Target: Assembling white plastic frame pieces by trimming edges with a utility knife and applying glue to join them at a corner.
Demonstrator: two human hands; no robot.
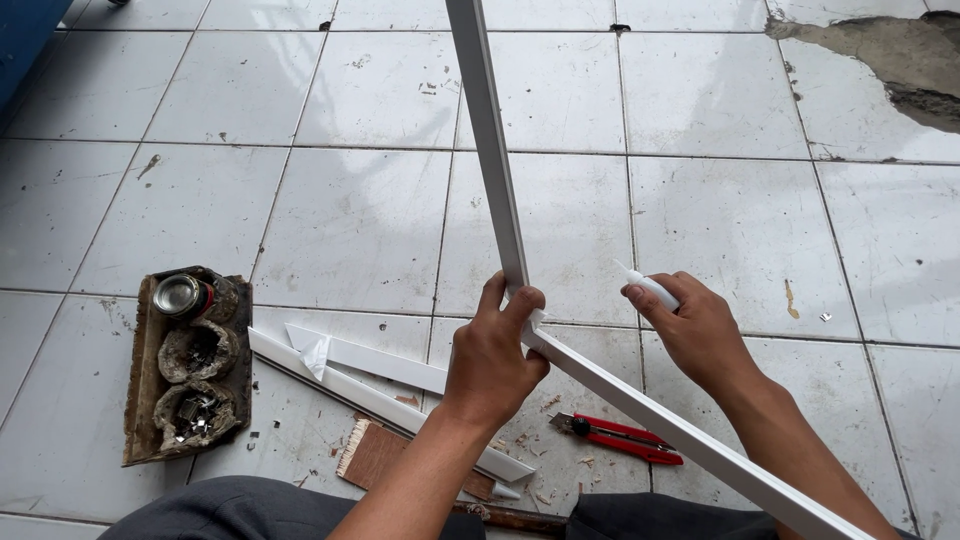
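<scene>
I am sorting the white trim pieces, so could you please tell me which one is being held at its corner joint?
The angled white strip, pinched at its corner by the left hand; the other white strips lie flat on the floor tiles.

The left hand (492, 352) grips the corner of a frame (497, 160), whose one strip runs away from the person and the other down to the right. The right hand (700, 330), right of that corner, holds a small tube (648, 286). On the floor (350, 220) beneath lie a knife (615, 436), loose strips (370, 385) and, further left, a tray (140, 400).
</scene>
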